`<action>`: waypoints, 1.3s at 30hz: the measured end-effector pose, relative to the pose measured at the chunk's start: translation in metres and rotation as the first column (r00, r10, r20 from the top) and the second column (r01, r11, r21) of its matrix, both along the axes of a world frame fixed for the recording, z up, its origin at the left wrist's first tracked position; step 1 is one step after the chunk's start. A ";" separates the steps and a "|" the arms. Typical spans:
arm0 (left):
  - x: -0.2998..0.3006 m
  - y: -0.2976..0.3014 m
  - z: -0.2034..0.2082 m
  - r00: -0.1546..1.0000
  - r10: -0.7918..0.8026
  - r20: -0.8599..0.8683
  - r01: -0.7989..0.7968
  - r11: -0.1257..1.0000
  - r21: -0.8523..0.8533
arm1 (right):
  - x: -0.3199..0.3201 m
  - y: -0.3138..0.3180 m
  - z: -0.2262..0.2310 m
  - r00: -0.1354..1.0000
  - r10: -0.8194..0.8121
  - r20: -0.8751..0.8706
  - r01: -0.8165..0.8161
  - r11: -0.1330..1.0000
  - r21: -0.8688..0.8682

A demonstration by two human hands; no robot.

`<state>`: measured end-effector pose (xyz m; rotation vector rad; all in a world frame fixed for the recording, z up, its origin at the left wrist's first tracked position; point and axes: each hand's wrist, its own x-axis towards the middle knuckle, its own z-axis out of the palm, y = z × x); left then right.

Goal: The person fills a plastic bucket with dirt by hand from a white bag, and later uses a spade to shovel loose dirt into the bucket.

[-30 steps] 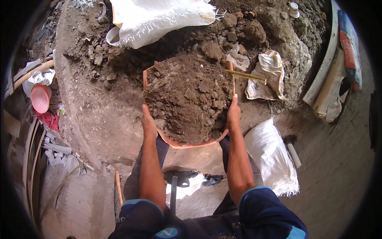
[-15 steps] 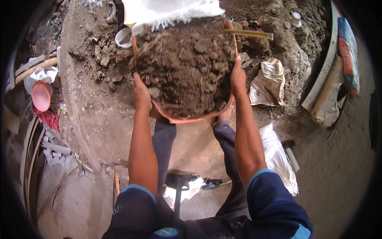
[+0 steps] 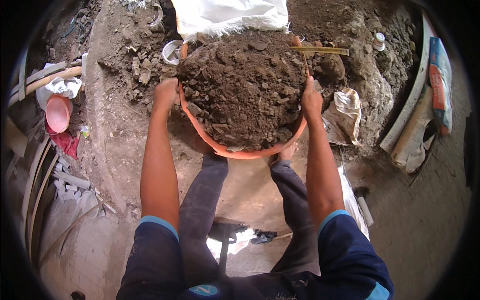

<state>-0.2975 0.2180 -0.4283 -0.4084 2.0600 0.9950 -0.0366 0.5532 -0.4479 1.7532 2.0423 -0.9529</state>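
1. Brown rubble point(image 3: 332, 22) sprawls over the far side, the biggest thing in front of us.
2. Next, our orange pan point(image 3: 252, 154), heaped with soil point(image 3: 245, 90)! It lies mid-scene between both hands, and it has moved farther out from our body over the last second; for this load, that means our arms reach long and the heap comes right up to the white sack. We can't tell whether the base is off the ground.
3. Straight ahead, that white sack point(image 3: 230, 17) hangs its frayed near edge over the far end of the heap in our view; touching or not, we can't tell.
4. Over to the right, a crumpled pale cloth point(image 3: 344, 117) lies near our right hand.
5. Our left hand point(image 3: 166, 93) has just shifted farther along the left wall: fingers curled tight, pinching that wall, with the pan directly to their right.
6. And our right hand point(image 3: 312, 103) grips the opposite wall, one finger straight along the outside, pan to its left; the others are hidden, so spread or pressed together, we can't say.
7. Slimmer now: a yellow strip point(image 3: 322, 50) juts rightward from the pan's far right corner.
8. Smallest, a white ring point(image 3: 172, 52), just beside the pan, far left.
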 end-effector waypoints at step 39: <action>-0.080 0.026 -0.008 0.898 -0.432 -0.080 0.436 0.900 0.028 | -0.152 0.145 -0.110 -0.143 0.767 -0.625 -0.698 0.370 0.614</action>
